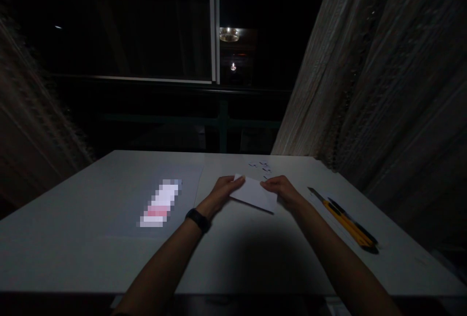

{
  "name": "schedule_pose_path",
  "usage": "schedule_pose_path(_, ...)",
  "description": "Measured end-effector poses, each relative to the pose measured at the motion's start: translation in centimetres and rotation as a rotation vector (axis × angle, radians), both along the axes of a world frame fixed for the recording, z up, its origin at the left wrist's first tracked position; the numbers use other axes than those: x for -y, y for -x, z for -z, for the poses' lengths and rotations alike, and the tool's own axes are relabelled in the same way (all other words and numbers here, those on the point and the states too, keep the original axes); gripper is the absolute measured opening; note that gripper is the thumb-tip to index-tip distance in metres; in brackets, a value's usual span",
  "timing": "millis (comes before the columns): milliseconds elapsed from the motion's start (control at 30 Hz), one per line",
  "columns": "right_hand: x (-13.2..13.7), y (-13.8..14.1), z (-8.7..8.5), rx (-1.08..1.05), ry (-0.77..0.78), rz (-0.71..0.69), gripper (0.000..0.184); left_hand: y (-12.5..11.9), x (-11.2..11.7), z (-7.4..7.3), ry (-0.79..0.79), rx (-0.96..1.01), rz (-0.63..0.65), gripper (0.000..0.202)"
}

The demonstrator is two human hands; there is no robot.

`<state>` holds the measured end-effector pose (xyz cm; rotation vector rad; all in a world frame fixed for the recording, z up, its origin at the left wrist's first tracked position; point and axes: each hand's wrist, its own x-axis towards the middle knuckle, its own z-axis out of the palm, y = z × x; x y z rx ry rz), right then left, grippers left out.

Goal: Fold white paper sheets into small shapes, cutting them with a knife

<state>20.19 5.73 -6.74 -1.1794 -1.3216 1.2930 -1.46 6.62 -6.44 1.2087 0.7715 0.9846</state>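
Observation:
Between my two hands is a piece of white paper (254,194), held a little above the table and tilted toward me. My left hand (222,190), with a dark band on its wrist, pinches the paper's left edge, thumb on top. At the far right corner my right hand (282,189) grips it, thumb also on top. The fingers beneath the paper are hidden. Just beyond the paper, several small white pieces with dark marks (263,164) lie on the table; the marks are too small to read.
A yellow utility knife (345,221) with its blade out lies on the white table (73,214) at right. Beside it are a black pen (352,219) and a paper strip (333,219). A lit, blurred-out rectangle (160,204) lies at left. Curtains (321,63) hang beyond.

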Motion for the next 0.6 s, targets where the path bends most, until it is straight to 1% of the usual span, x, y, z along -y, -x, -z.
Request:
schedule_pose_path(100, 0.3, 0.9, 0.1, 0.041, -0.007, -0.035, 0.031, -0.2, -0.1, 0.5, -0.030, -0.087, -0.173, 0.037)
schedule_pose_path(167, 0.3, 0.7, -0.1, 0.070, -0.018, -0.063, 0.030, -0.2, -0.4, 0.7, -0.030, -0.111, -0.244, 0.039)
schedule_pose_path(267, 0.0, -0.7, -0.6, 0.051, 0.001, -0.067, 0.029, 0.1, -0.8, 0.7, -0.014, -0.096, -0.260, 0.041)
schedule_pose_path(367, -0.3, -2.4, -1.0, -0.033, 0.018, -0.037, 0.027, 0.6, -0.9, 0.4, 0.021, -0.036, -0.276, 0.040)
schedule_pose_path(433, -0.4, -3.0, -1.1, -0.098, -0.014, -0.001, 0.025, 0.9, -0.9, 0.0, 0.058, 0.034, -0.228, 0.037)
schedule_pose_path(467, -0.3, -3.1, -1.2, -0.119, -0.036, -0.011, 0.024, 1.1, -0.8, -0.1, 0.082, 0.066, -0.169, 0.035)
schedule_pose_path(500, -0.1, -2.9, -1.2, -0.127, -0.056, -0.054, 0.028, 1.2, -0.7, -0.3, 0.107, 0.086, -0.094, 0.034)
schedule_pose_path(533, 0.1, -2.5, -1.2, -0.125, -0.068, -0.128, 0.038, 1.3, -0.5, -0.4, 0.129, 0.092, -0.012, 0.032)
schedule_pose_path(600, 0.7, -1.3, -1.1, -0.097, -0.058, -0.347, 0.064, 1.3, -0.2, -0.5, 0.154, 0.074, 0.120, 0.029)
